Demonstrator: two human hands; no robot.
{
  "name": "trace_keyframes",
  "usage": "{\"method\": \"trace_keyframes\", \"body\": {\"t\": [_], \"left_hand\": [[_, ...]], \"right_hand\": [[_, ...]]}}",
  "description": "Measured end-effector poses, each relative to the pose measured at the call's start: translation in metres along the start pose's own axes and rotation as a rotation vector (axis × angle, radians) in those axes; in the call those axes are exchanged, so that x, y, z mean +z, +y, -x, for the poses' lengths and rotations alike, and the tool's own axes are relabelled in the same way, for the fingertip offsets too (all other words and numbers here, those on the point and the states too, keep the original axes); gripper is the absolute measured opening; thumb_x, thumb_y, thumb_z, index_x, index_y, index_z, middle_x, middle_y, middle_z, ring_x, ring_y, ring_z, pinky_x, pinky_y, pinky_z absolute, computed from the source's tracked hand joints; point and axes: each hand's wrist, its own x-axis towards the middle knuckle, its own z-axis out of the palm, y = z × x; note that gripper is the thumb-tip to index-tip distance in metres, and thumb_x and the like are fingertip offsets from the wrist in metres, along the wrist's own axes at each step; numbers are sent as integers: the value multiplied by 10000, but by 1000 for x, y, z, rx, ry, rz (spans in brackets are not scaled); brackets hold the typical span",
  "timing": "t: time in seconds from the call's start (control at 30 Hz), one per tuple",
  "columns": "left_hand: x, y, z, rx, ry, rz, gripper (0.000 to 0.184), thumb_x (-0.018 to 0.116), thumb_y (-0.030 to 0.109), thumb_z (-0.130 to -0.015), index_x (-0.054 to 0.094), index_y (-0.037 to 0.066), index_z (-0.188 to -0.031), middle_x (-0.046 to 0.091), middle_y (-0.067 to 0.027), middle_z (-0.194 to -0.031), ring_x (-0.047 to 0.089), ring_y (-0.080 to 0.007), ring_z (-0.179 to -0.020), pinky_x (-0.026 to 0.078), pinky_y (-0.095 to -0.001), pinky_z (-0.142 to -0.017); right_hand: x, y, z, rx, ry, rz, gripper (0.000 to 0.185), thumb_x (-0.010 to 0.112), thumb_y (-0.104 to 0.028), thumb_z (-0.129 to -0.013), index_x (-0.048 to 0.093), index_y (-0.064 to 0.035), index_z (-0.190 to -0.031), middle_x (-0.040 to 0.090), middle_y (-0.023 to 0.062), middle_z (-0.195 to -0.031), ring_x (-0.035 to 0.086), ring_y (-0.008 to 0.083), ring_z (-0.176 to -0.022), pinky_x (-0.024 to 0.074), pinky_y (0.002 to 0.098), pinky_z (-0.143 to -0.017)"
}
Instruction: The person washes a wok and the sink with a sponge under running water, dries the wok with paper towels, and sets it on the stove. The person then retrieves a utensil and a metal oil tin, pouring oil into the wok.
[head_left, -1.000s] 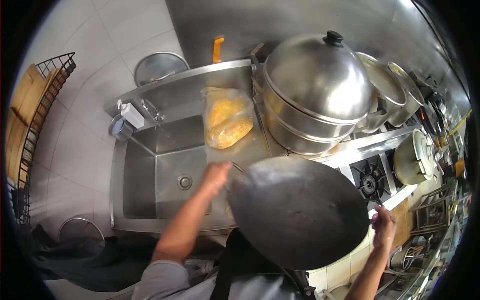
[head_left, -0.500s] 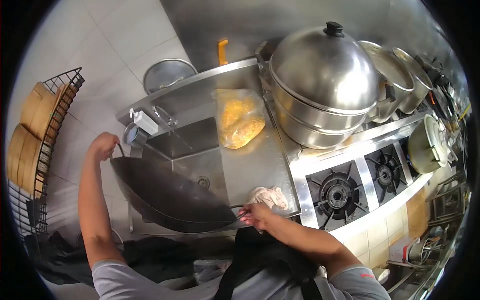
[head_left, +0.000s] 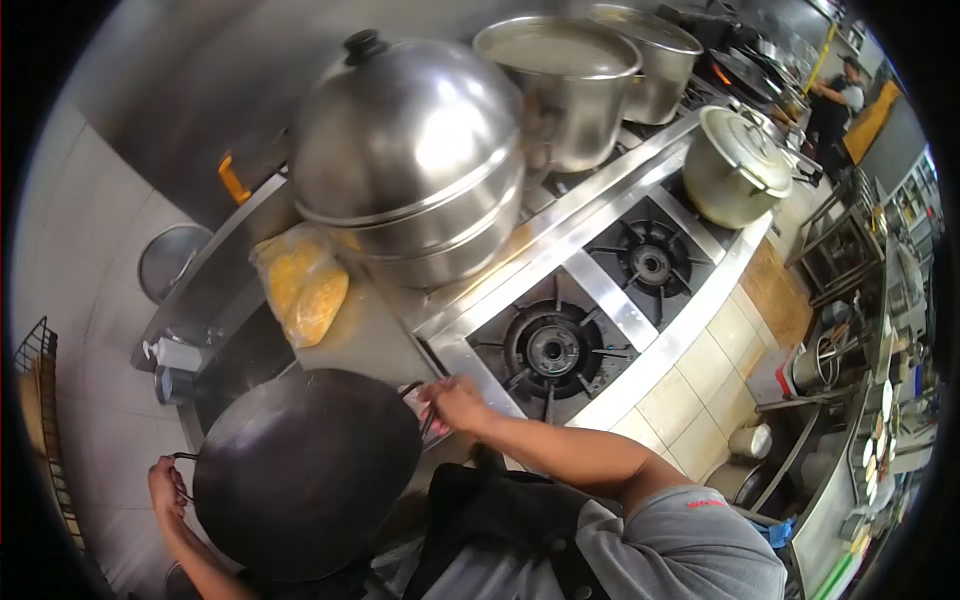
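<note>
A large dark wok (head_left: pixel 310 470) hangs between my hands, its broad inside facing up toward me. My left hand (head_left: pixel 167 487) is closed around the loop handle on the wok's left. Opposite it, my right hand (head_left: pixel 455 404) grips the other loop handle. Part of a pale pinkish cloth shows beside the right fingers; whether they touch it I cannot tell. The wok covers much of the sink (head_left: pixel 240 345) behind it. On the steel counter past the wok lies a clear bag of yellow food (head_left: pixel 305 290).
A domed steamer (head_left: pixel 410 150) stands behind the bag. Two gas burners (head_left: pixel 553 345) lie to my right, with a lidded pot (head_left: pixel 738 165) and tall stockpots (head_left: pixel 560 90) beyond. A soap bottle (head_left: pixel 173 354) is at the sink's left. Another person (head_left: pixel 835 105) stands far right.
The wok has levelled from its tilt over the sink, its inside now turned upward. My left hand has come lower and nearer. The view has swung right toward the stove.
</note>
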Motion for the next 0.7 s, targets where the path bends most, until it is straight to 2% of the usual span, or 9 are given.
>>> {"method": "trace_keyframes", "body": {"t": [0.23,0.33,0.47,0.53,0.57,0.6,0.63,0.67,0.7], "left_hand": [[206,51,143,83,-109,188,309,629,338,-815,419,206,-630,384,63,-513,383,-53,-420,228,-209,-333],[302,50,183,101,-225,150,242,561,326,-877,500,166,-706,430,45,-559,439,-70,-452,286,-220,-352],[411,30,221,86,-403,-20,243,514,257,-913,524,106,-723,528,-5,-621,498,-107,-461,360,-246,-361],[441,15,228,16,-564,26,209,519,238,-915,544,87,-774,572,-33,-686,536,-129,-504,404,-253,-401],[454,-2,228,-18,-678,81,187,528,237,-913,553,80,-815,590,-43,-729,560,-136,-549,430,-261,-434],[471,-6,257,-151,-420,259,199,514,246,-929,533,95,-801,599,-30,-743,565,-141,-564,447,-281,-445],[489,-103,166,326,-645,37,154,538,209,-917,533,76,-839,598,-20,-789,586,-149,-653,472,-283,-502],[488,-91,182,-122,-945,427,176,525,206,-901,547,80,-1022,612,-55,-987,609,-175,-864,502,-312,-637],[503,-101,168,-193,-767,67,343,535,224,-887,511,41,-1175,579,-108,-1128,597,-209,-971,517,-341,-673]], "right_hand": [[-213,-32,64,-240,275,30,348,434,-286,-919,664,-27,-885,615,61,-622,531,124,-449,436,254,-419],[-315,-20,70,-277,419,243,334,451,-286,-898,670,-36,-863,638,69,-654,593,164,-542,487,295,-560],[-417,-4,51,-344,563,664,267,477,-224,-872,677,-47,-862,680,83,-796,654,240,-747,510,345,-713],[-450,-6,49,-326,700,1104,238,479,-185,-849,692,-82,-877,683,67,-911,649,237,-857,515,355,-750],[-480,15,22,-546,630,1520,228,498,-183,-814,705,-124,-890,679,65,-955,647,217,-891,516,361,-765],[-492,24,-8,-290,524,1549,238,497,-163,-797,711,-133,-899,676,44,-992,635,207,-945,515,369,-791],[-480,16,23,-569,649,1564,244,509,-191,-788,710,-117,-905,671,55,-1017,621,226,-985,509,384,-813],[-487,14,5,-439,524,1583,269,508,-220,-787,707,-97,-919,665,79,-1040,605,248,-1026,503,382,-832],[-462,-12,46,-308,671,1173,255,559,-263,-743,691,-172,-941,632,74,-1113,588,244,-1041,463,346,-891]]}}
